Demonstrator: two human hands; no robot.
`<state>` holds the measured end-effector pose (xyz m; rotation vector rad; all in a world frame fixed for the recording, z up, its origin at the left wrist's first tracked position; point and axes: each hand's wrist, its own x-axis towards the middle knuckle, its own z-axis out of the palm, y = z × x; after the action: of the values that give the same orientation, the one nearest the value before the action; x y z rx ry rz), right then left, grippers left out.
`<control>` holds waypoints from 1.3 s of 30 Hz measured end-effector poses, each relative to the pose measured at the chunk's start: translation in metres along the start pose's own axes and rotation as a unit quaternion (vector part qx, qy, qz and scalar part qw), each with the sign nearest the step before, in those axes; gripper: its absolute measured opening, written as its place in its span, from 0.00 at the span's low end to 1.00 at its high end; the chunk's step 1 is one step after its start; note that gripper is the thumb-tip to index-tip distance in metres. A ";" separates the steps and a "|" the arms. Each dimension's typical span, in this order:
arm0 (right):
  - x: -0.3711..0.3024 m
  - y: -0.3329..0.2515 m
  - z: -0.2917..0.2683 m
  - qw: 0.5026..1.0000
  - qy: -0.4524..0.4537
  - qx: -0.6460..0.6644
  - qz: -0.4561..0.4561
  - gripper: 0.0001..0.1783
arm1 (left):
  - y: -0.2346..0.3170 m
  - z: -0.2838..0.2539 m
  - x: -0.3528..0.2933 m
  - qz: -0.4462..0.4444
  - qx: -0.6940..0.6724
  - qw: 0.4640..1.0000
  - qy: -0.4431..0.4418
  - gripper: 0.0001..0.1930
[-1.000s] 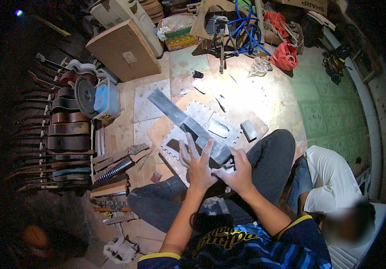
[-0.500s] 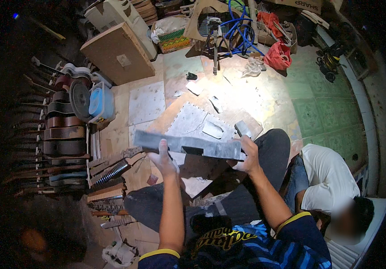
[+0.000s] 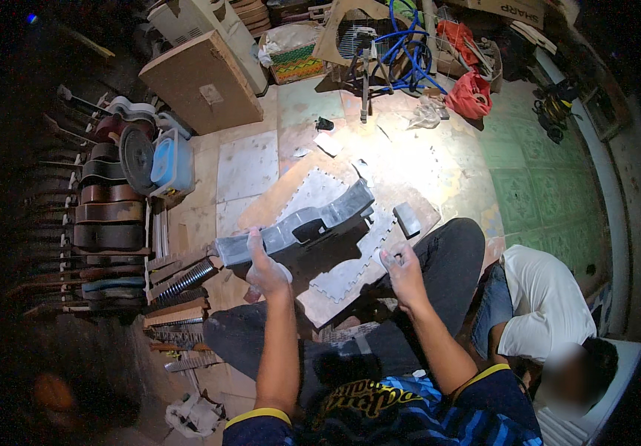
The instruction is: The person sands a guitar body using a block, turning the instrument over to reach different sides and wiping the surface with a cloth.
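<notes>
My left hand is closed on the near left end of a dusty grey guitar body, its thumb on the side wall. The body is tilted edge-on, its far right end raised, and a dark cutout shows in its curved side. A pale edge of something shows beside the left palm. My right hand is apart from the guitar body, above my right thigh, its fingers pinching a small white piece that looks like folded sandpaper. A grey block lies just beyond the right hand.
Dusty foam mats lie beneath on a board. Guitar bodies stand in a row at left, beside a blue-lidded container. Clamps and springs lie near my left knee. A person in a white shirt crouches at right.
My right hand has let go of the guitar body's right end and drawn back toward me. The body has swung, its right end now farther away and higher; my left hand still holds it.
</notes>
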<state>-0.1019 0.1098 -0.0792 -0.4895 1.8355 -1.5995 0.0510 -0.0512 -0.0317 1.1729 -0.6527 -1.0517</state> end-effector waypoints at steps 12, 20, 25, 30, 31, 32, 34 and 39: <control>0.011 -0.025 0.035 0.993 -0.102 0.014 -0.053 0.16 | 0.040 -0.007 0.011 0.238 0.067 0.965 -0.083 0.20; 0.032 -0.040 0.071 0.916 -0.082 -0.221 -0.323 0.34 | 0.059 0.001 0.006 0.499 0.266 0.823 -0.053 0.27; 0.031 -0.041 0.073 0.894 -0.131 -0.323 -0.283 0.36 | 0.066 0.018 -0.001 0.540 0.249 0.715 -0.369 0.24; 0.038 -0.056 0.066 0.887 -0.170 -0.348 -0.250 0.34 | 0.046 0.051 0.024 0.457 0.562 0.543 -0.424 0.25; 0.037 -0.061 0.064 0.884 -0.188 -0.364 -0.224 0.35 | 0.041 0.059 0.031 0.454 0.562 0.546 -0.423 0.25; 0.034 -0.063 0.063 0.883 -0.191 -0.367 -0.224 0.35 | 0.038 0.067 0.039 0.403 0.593 0.539 -0.441 0.21; 0.023 -0.057 0.059 0.877 -0.205 -0.384 -0.203 0.35 | 0.038 0.070 0.044 0.319 0.630 0.516 -0.485 0.12; 0.038 -0.043 0.074 0.892 -0.176 -0.336 -0.246 0.35 | 0.029 0.058 0.032 0.347 0.604 0.532 -0.482 0.04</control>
<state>-0.0849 0.0229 -0.0498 -1.5495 2.0312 -0.9948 0.0231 -0.1034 0.0101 1.0559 -2.8187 -0.2867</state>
